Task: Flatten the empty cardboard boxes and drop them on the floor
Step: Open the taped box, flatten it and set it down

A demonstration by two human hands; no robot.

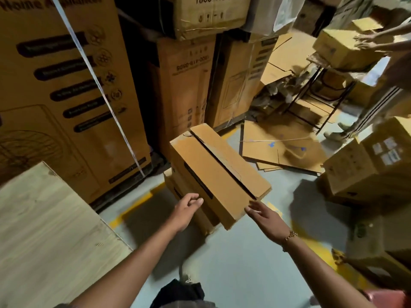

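A long brown cardboard box (219, 172) lies tilted on top of another box (191, 207) on the floor, its top flaps meeting along a dark seam. My left hand (185, 210) reaches to its near left side with relaxed fingers, just short of the cardboard. Fingers extended, my right hand (264, 217), which wears a bracelet at the wrist, touches the box's near right corner. Neither hand grips anything. Flattened cardboard sheets (282, 147) lie on the grey floor behind the box.
Tall printed appliance cartons (66, 96) stand stacked at left and behind. A wooden board (44, 230) fills the lower left. More boxes (367, 172) sit at right. Another person (382, 101) at the far right handles a box (340, 45) on a metal-legged table.
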